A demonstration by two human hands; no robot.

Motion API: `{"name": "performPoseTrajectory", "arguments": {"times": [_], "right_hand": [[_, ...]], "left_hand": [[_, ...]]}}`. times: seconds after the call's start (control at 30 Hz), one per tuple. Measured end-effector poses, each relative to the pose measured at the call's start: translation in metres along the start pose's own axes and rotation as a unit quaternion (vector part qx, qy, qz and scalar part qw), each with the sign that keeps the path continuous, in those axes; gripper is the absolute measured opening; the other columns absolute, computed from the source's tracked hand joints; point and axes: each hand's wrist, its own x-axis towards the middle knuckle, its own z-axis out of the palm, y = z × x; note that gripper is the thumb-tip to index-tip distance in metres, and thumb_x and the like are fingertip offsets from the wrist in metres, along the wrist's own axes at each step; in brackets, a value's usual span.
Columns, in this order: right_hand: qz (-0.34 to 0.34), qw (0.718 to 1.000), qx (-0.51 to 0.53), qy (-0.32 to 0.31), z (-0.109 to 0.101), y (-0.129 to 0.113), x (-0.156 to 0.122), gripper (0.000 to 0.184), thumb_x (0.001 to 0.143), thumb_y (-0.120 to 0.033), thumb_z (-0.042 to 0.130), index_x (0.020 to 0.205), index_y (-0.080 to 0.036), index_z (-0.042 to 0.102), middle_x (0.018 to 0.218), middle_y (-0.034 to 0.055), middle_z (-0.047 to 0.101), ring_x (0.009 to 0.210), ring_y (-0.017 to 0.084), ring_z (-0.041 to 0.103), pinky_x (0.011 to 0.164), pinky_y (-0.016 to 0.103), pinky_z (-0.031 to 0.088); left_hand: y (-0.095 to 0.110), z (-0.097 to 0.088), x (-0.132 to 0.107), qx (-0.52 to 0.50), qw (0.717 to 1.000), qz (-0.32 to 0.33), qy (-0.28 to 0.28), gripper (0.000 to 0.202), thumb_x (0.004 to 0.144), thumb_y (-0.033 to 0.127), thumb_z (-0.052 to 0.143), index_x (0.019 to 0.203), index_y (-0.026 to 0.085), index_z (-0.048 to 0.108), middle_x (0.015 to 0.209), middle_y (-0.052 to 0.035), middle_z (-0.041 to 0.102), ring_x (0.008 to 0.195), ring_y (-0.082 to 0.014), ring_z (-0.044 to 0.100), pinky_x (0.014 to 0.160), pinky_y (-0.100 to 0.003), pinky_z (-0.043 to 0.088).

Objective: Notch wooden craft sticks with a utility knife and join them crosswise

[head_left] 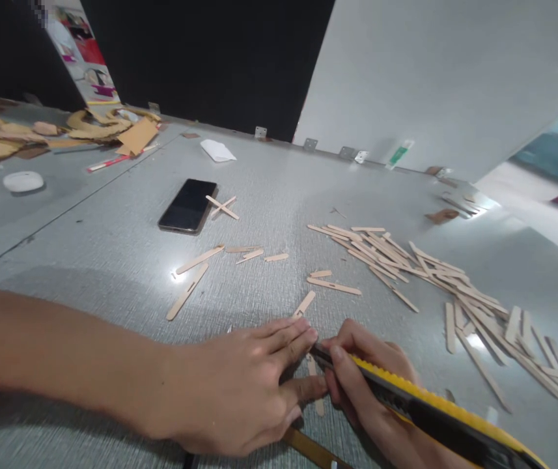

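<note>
My left hand (249, 384) is laid over the table, its fingers and thumb pressing a wooden craft stick (316, 371) down. A notched craft stick (304, 303) pokes out beyond its fingertips. From the right, my right hand (371, 384) grips a yellow and black utility knife (420, 397). The knife's tip end points at the stick beside my left fingertips; the blade's exact contact is hidden by fingers. Just past the hands lie a slotted craft stick (334, 285) and a short cut piece (320, 273). A brown strip (315, 449) shows under my left hand.
A loose pile of craft sticks (405, 267) spreads across the right. Farther back are a phone (188, 205), two crossed sticks (223, 207) and crumpled white paper (217, 150). Cardboard scraps (107, 127) and a white case (23, 182) sit at left. Upright panels (210, 58) border the table.
</note>
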Motion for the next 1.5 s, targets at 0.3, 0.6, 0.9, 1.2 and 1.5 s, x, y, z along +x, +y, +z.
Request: {"name": "performPoseTrajectory", "arguments": {"times": [0.3,0.6,0.9,1.2,1.5], "right_hand": [[0.034,0.998,-0.015,-0.041,-0.008,-0.007,0.007,0.043,0.112,-0.049,0.044,0.075,-0.028,0.05,0.062,-0.0037,0.061,0.059,0.017,0.057,0.062,0.031,0.048],[0.088,0.987,0.077,-0.111,-0.012,-0.006,0.006,0.043,0.115,-0.055,0.041,0.081,-0.028,0.045,0.055,-0.0087,0.057,0.051,0.014,0.051,0.06,0.03,0.046],[0.113,0.976,0.147,-0.116,-0.013,-0.003,0.002,0.05,0.112,-0.064,0.045,0.08,-0.026,0.05,0.056,-0.0082,0.057,0.046,0.01,0.051,0.049,0.024,0.039],[0.081,0.993,0.066,-0.049,-0.004,0.003,0.0,0.045,0.111,-0.061,0.046,0.08,-0.028,0.049,0.058,-0.0058,0.057,0.049,0.014,0.047,0.05,0.027,0.041],[0.093,0.979,0.117,-0.141,-0.015,0.0,0.013,0.049,0.112,-0.064,0.043,0.08,-0.027,0.048,0.056,-0.0087,0.056,0.046,0.01,0.048,0.048,0.023,0.042]], "left_hand": [[0.001,0.003,-0.001,-0.005,1.0,-0.01,-0.008,0.054,0.113,0.034,0.042,0.159,0.006,0.048,0.162,-0.0275,0.051,0.158,-0.0345,0.043,0.131,-0.043,0.032],[-0.001,0.002,0.0,-0.025,1.0,-0.007,-0.006,0.052,0.113,0.031,0.042,0.157,0.005,0.05,0.161,-0.0309,0.049,0.156,-0.0362,0.045,0.131,-0.044,0.033],[0.0,0.001,-0.001,-0.035,0.999,-0.017,-0.004,0.052,0.113,0.032,0.043,0.158,0.009,0.051,0.163,-0.0268,0.049,0.157,-0.0344,0.044,0.131,-0.043,0.034],[-0.001,-0.001,0.0,-0.028,0.999,-0.005,-0.018,0.055,0.113,0.032,0.041,0.16,0.004,0.047,0.164,-0.0291,0.046,0.159,-0.0369,0.039,0.133,-0.044,0.031],[-0.002,0.003,-0.002,-0.067,0.997,-0.02,-0.015,0.052,0.112,0.033,0.042,0.156,0.007,0.051,0.165,-0.0275,0.046,0.159,-0.0356,0.04,0.133,-0.044,0.03]]}}
